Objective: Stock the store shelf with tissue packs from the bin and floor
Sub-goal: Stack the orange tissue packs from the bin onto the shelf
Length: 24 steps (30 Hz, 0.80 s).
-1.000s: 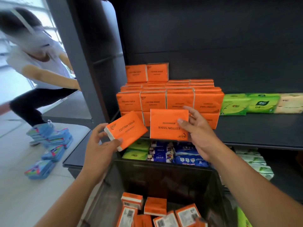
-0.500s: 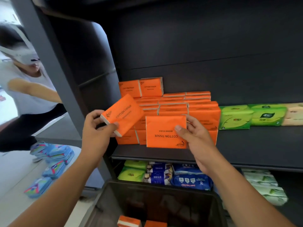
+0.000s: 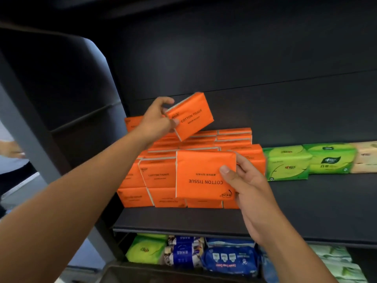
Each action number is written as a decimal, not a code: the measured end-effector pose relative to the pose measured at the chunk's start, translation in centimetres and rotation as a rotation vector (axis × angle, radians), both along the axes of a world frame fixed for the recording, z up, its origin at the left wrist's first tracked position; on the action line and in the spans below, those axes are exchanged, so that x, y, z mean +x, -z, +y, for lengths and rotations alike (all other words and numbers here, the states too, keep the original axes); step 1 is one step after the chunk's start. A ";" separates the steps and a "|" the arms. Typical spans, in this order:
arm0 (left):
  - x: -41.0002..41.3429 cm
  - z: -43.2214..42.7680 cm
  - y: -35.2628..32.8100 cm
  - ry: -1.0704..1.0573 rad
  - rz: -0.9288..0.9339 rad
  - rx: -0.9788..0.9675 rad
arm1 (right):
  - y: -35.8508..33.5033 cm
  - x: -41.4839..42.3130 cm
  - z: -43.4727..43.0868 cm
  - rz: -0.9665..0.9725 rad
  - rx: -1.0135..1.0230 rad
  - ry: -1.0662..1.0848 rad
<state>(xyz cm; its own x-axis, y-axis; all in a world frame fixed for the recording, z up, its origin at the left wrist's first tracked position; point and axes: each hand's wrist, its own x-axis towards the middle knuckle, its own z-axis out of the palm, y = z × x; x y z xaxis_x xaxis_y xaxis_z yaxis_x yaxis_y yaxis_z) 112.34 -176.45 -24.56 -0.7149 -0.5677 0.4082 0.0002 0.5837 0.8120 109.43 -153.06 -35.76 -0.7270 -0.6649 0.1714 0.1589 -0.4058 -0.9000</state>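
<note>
tilted orange pack above stack, second pack upside-down before it

Two green packs lie beside a beige pack; blue packs sit one level below; a blurred person shows far left.

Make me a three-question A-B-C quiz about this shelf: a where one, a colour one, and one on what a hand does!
1. Where are the green packs? A on the shelf, right of the orange stack; B on top of it; C in a hand.
2. What colour is the tilted pack in the left hand? A blue; B orange; C white.
3. What is the right hand doing? A hanging empty; B pointing; C holding the upside-down pack in its grip.
Answers: 1 A, they sit beside the stack; 2 B, its wrapper is orange; 3 C, fingers pinch it.
</note>
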 end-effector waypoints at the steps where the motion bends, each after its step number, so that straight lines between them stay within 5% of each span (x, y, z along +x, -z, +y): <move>1: -1.4 -0.5 0.0 0.005 -0.042 -0.038 | -0.2 -0.2 -0.1 0.002 -0.002 -0.011; 9: -8.5 -3.3 1.4 -0.044 -0.201 -0.500 | -0.3 -1.8 -1.0 0.027 -0.010 -0.012; 16: -10.2 -4.6 2.4 -0.290 -0.460 -0.811 | -0.4 -2.9 -0.7 0.034 -0.024 0.046; 24: -8.8 -4.1 2.6 -0.384 -0.443 -0.849 | -0.8 -2.8 -0.8 0.073 -0.009 0.126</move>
<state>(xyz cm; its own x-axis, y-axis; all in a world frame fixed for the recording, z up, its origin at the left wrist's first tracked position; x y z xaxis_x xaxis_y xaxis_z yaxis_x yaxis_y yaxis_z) 103.59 -180.53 -27.18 -0.7300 -0.4370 0.5255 -0.5063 0.8623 0.0137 106.61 -153.85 -35.00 -0.7898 -0.5676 0.2326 0.0403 -0.4264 -0.9036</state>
